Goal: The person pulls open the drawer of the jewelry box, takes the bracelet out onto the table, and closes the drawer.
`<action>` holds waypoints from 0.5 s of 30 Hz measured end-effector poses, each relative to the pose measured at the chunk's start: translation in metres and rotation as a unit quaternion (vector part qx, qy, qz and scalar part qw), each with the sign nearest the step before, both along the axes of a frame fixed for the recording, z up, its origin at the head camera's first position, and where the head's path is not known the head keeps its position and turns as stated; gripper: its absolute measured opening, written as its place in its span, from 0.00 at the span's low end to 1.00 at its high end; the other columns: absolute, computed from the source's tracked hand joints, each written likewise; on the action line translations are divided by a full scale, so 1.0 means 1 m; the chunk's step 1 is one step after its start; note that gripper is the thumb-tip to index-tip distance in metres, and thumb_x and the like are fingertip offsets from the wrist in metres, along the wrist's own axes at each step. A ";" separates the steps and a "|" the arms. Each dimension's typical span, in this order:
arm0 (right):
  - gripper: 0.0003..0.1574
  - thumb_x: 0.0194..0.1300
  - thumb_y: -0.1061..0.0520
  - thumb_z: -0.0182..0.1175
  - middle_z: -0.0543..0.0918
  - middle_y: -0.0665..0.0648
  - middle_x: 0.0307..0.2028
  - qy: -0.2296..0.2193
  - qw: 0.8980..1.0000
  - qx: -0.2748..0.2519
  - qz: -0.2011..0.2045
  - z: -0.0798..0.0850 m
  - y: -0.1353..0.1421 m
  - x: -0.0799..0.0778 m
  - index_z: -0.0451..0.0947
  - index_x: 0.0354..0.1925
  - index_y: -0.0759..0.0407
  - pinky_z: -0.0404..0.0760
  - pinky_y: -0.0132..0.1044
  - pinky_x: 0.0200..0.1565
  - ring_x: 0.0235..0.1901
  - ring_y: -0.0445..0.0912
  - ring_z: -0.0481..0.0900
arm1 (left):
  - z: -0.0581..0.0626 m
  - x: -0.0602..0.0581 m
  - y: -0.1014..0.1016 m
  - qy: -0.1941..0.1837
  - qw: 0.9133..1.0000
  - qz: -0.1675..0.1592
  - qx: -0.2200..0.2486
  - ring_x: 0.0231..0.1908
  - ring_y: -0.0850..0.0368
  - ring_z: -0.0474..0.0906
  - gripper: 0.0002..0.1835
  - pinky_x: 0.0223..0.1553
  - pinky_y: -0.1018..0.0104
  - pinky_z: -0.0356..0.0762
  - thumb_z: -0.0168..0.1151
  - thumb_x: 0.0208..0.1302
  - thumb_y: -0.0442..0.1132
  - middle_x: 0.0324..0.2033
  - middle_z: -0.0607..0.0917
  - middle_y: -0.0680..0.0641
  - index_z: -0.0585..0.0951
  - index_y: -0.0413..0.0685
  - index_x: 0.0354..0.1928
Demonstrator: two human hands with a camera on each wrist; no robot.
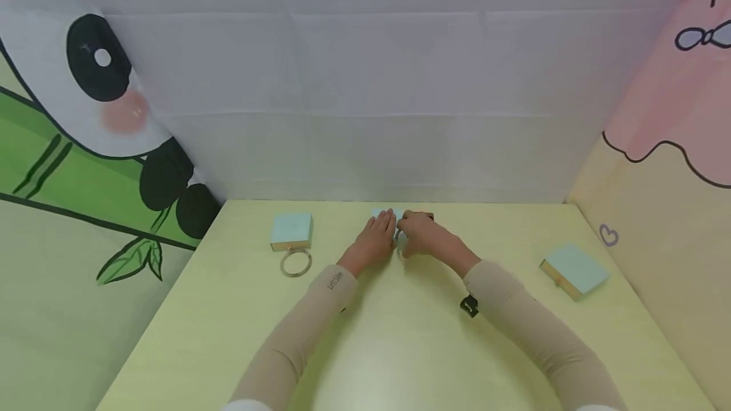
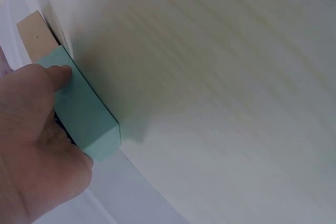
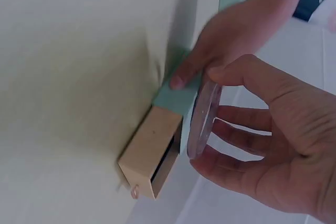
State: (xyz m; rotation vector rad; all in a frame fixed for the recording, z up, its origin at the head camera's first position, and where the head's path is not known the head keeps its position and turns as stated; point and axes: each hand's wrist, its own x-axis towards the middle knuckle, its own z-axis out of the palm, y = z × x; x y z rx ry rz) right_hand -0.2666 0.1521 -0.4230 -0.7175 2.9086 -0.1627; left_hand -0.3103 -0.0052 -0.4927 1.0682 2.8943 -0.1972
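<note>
My left hand holds a mint-green drawer box near the table's back edge. The thumb lies on the box's front side, and the fingers stretch over its top. A tan cardboard drawer sticks out of the box's right end, with a small loop pull on its end face. Between thumb and fingertips, my right hand pinches a translucent bangle, seen nearly edge-on in the right wrist view, beside the drawer. The inside of the drawer shows dark, so its contents cannot be told.
Another mint box stands at the back left, with a pale bangle just in front of it. A third mint box lies angled near the right edge of the pale yellow table. A white cloth wall rises behind.
</note>
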 end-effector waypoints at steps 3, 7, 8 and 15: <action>0.27 0.51 0.51 0.72 0.77 0.59 0.49 -0.019 1.000 -0.021 -0.009 -0.008 -0.015 0.033 0.79 0.49 0.58 0.75 0.49 0.51 0.48 0.55 0.75 | -0.002 0.012 -0.009 0.004 1.000 -0.013 -0.007 0.73 0.47 0.42 0.32 0.70 0.52 0.47 0.36 0.76 0.48 0.73 0.46 0.40 0.45 0.38 0.73; 0.27 0.53 0.52 0.69 0.77 0.58 0.47 -0.027 0.999 -0.025 -0.034 -0.024 -0.031 0.059 0.79 0.51 0.59 0.76 0.46 0.48 0.44 0.54 0.75 | -0.004 0.022 -0.018 0.000 1.000 -0.022 -0.017 0.73 0.47 0.40 0.34 0.70 0.53 0.45 0.37 0.76 0.49 0.74 0.43 0.41 0.43 0.38 0.74; 0.28 0.53 0.52 0.69 0.77 0.58 0.47 -0.027 0.999 -0.024 -0.034 -0.027 -0.032 0.060 0.78 0.52 0.59 0.76 0.46 0.48 0.44 0.54 0.75 | -0.004 0.021 -0.019 -0.002 1.000 -0.022 -0.019 0.73 0.47 0.39 0.34 0.71 0.53 0.44 0.37 0.76 0.49 0.74 0.43 0.41 0.43 0.39 0.74; 0.37 0.51 0.48 0.71 0.77 0.58 0.50 -0.004 1.000 -0.008 -0.015 -0.047 -0.036 0.057 0.74 0.56 0.61 0.76 0.43 0.51 0.46 0.51 0.76 | -0.004 0.019 -0.021 -0.004 1.000 -0.022 -0.014 0.73 0.47 0.39 0.31 0.71 0.53 0.44 0.36 0.76 0.43 0.74 0.43 0.40 0.43 0.38 0.73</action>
